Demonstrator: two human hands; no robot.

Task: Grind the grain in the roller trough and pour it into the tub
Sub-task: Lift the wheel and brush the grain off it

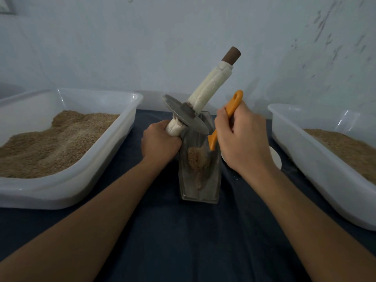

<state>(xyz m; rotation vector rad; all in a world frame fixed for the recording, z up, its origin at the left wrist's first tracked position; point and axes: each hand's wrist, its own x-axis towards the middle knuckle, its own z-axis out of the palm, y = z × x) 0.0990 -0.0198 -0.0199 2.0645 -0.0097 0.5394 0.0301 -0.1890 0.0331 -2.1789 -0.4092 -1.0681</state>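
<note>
The left hand (160,142) grips the near wrapped handle of the roller (186,117), tipped up so its metal disc hangs over the far end of the trough (200,165); the right hand (242,139) is clamped on an orange scraper (225,121) whose blade dips into the trough; the ground grain (198,159) lies in a thin heap along the trough floor, between the left tub (67,200) and the right tub (317,165). The risks: the heavy disc could slip and drop onto the scraper or fingers; a hard sweep could flick meal onto the dark cloth (183,241).

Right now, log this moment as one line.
left hand: grips roller handle | right hand: holds orange scraper | trough: ground grain
</note>
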